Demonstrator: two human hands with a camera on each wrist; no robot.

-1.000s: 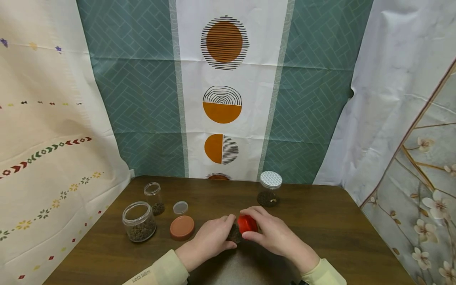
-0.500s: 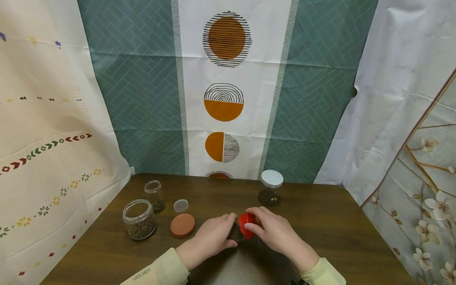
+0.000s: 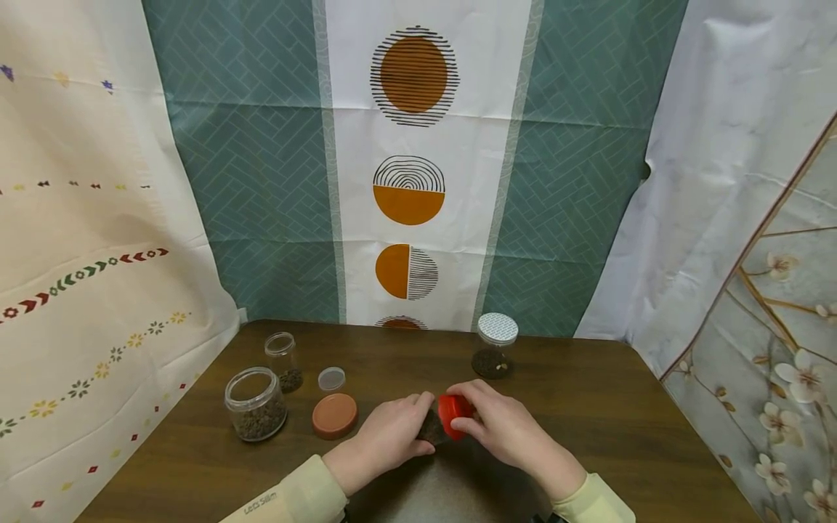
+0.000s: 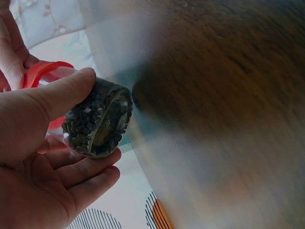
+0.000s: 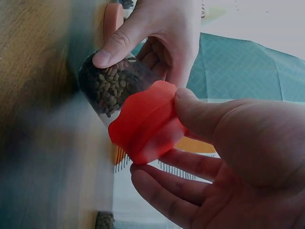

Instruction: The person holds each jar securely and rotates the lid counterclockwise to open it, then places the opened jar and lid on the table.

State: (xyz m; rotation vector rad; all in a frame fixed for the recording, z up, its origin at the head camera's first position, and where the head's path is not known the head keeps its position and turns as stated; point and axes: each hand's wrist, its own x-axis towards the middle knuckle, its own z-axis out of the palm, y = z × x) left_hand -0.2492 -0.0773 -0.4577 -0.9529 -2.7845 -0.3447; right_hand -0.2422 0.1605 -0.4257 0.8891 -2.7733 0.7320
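A small clear jar (image 4: 102, 119) of dark seed-like pieces is tilted between my hands, off the table. My left hand (image 3: 386, 434) grips its body, thumb on one side and fingers on the other. A red lid (image 5: 147, 123) with a scalloped edge covers the jar's mouth, which points toward the right hand. My right hand (image 3: 502, 427) holds this lid between thumb and fingers. In the right wrist view the pieces show through the jar wall (image 5: 112, 90). How tightly the lid sits cannot be seen.
To the left, a wide lidless jar (image 3: 256, 407) and a narrower lidless jar (image 3: 282, 363) hold dark pieces. Near them lie a coral lid (image 3: 335, 415) and a small clear lid (image 3: 331, 378). A jar with a white patterned lid (image 3: 497, 329) stands at back right.
The right hand's fingers and thumb have shifted on the red lid, and the lid has turned slightly. My left hand and the jar have stayed almost in place.
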